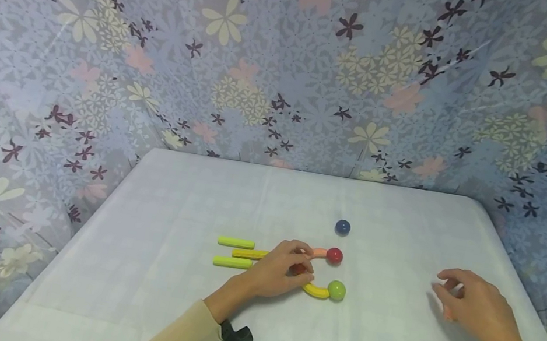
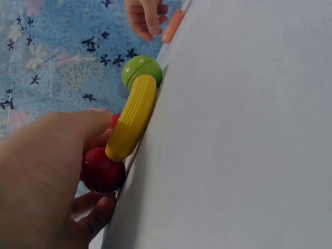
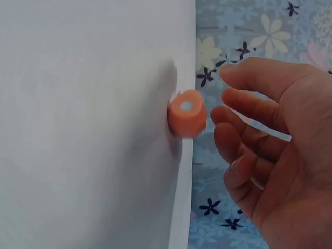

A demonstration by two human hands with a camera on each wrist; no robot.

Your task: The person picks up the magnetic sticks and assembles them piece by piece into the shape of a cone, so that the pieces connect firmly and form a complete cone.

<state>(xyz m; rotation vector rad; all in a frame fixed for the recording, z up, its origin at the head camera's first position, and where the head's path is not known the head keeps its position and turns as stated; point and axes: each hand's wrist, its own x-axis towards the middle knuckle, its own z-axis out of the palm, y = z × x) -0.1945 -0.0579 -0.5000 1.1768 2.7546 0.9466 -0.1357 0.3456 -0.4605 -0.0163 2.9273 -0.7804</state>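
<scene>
In the head view my left hand (image 1: 281, 270) is over the toy sticks and balls at mid-table. Its curled fingers grip a glossy red ball (image 2: 104, 170), partly hidden by the hand. Against this ball lies one end of a curved yellow stick (image 2: 134, 118); a green ball (image 1: 337, 290) sits at the other end. Beyond the left fingers, an orange stick (image 1: 318, 253) meets another red ball (image 1: 334, 255). My right hand (image 1: 483, 308) hovers at the right with loosely bent fingers, holding nothing. A short orange stick (image 3: 188, 115) lies near its fingertips, apart from them.
Two light green sticks (image 1: 236, 243) and a straight yellow stick (image 1: 246, 253) lie left of the left hand. Farther back sits a dark blue ball (image 1: 343, 227). The white-covered table (image 1: 169, 190) meets a flowered cloth (image 1: 287, 78) behind it.
</scene>
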